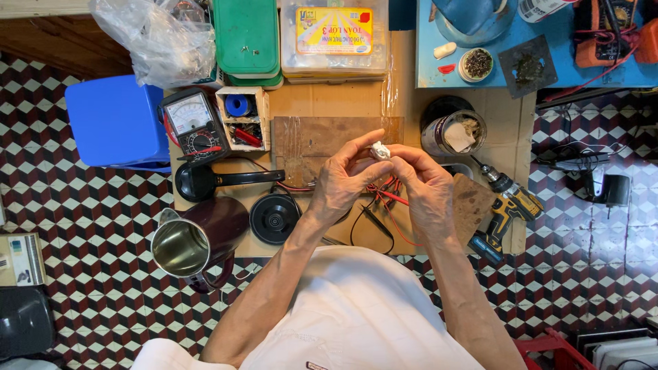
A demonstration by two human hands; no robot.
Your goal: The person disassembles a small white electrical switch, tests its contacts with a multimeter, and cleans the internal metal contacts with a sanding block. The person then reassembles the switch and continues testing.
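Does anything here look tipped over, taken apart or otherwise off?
Yes. The dark kettle body lies on its side, mouth open, apart from its round black base. Both hands, left hand and right hand, pinch a small white part.

Both hands meet mid-board: left hand & right hand pinch a small part between fingertips, above the test leads. Wood plate sits behind the hands. Left of plate: parts box, then multimeter. In front of those: kettle lid w/ handle, round base, kettle lying on its side at board's left edge. Stool far left. Jar right of plate; drill right of right hand. Plastic cases at the back
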